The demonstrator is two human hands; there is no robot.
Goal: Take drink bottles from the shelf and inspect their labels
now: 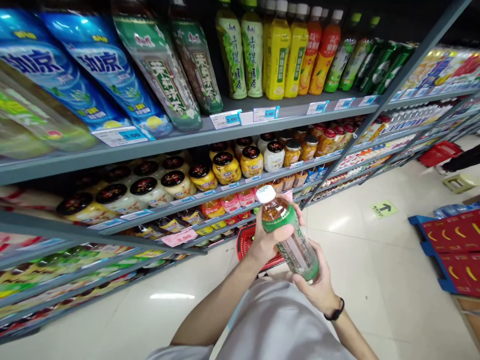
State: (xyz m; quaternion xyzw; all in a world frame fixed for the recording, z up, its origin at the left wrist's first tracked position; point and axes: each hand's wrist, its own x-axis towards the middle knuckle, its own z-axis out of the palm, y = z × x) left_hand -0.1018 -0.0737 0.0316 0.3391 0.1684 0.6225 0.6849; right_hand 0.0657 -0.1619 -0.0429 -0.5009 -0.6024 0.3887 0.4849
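Both my hands hold a bottle of tea (298,250) with a white cap, green bands and a clear brown middle. It tilts in front of my body, cap pointing up and away to the left. My left hand (264,240) wraps round the upper part just under the cap, thumb across the green band. Lower down, my right hand (318,285) closes round the base, with a black band on its wrist. Partly hidden behind the bottle and my left hand, a red shopping basket (244,244) shows below.
A grey shelf (240,112) runs ahead with upright drink bottles (277,55) and price tags. Under it are rows of lidded jars (227,167). To the right, red cartons (455,250) are stacked beside a floor arrow sign (383,208). A person's leg (463,159) shows near a red basket (439,152).
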